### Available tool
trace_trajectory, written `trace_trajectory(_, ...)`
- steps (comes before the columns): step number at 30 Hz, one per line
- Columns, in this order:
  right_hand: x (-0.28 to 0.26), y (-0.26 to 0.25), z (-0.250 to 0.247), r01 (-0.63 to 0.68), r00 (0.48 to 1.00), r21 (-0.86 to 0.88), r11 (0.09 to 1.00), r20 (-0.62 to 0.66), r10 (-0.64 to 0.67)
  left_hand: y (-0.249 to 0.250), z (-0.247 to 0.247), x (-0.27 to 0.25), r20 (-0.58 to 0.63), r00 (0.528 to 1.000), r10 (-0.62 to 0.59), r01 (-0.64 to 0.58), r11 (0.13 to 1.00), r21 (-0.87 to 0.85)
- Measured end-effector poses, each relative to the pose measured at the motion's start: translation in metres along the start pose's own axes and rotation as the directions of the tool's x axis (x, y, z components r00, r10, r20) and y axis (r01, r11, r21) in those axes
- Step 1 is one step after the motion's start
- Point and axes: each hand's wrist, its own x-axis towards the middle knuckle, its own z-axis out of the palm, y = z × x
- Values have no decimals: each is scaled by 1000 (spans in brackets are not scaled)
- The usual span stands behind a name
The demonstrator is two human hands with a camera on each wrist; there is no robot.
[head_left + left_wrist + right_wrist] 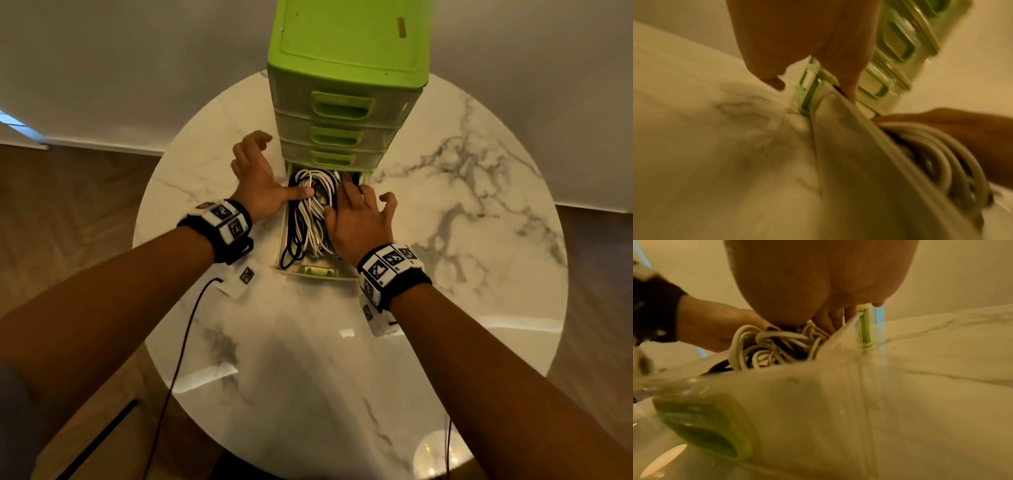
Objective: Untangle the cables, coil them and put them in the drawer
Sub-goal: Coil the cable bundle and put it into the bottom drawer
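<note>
Because the cables (313, 209) bulge above the pulled-out drawer (317, 272), both hands press them down: the left hand (258, 178), fingers spread, thumbs the drawer's left side; the right hand (359, 219), fingers loosely curled, covers its right.
</note>
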Motion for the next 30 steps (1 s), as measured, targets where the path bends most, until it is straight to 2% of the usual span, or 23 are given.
trace_trajectory(3,-1,-1,3,116,985,46,992,-133,-109,4,0,15,184,983,10,26,981,-192)
trace_trajectory(5,-6,-3,4,213,954,92,973,-237,-186,4,3,19,182,982,41,-1,977,-214)
trace_trajectory(6,-11,-4,3,256,946,108,961,-233,-226,2,4,20,160,985,59,-26,979,-202)
trace_trajectory(7,-18,-5,2,300,943,115,947,-184,-277,0,6,20,139,988,74,-50,984,-171)
trace_trajectory(9,-33,-2,1,364,929,88,927,36,-368,-2,7,21,111,990,82,-72,993,-91)
trace_trajectory(11,-39,4,-4,395,896,-17,918,227,-382,-4,5,23,123,988,96,-87,993,-76)
trace_trajectory(13,-32,6,-7,437,867,-105,893,315,-387,-1,0,24,159,980,120,-107,990,-87)
trace_trajectory(18,7,9,-19,422,845,-62,905,388,-368,2,-15,35,178,970,163,-157,986,-46)
trace_trajectory(26,14,25,-13,424,866,-19,905,300,-399,2,-27,44,205,963,174,-175,984,-17)
trace_trajectory(30,34,19,-21,429,893,-3,903,149,-424,6,-31,44,225,959,170,-177,984,13)
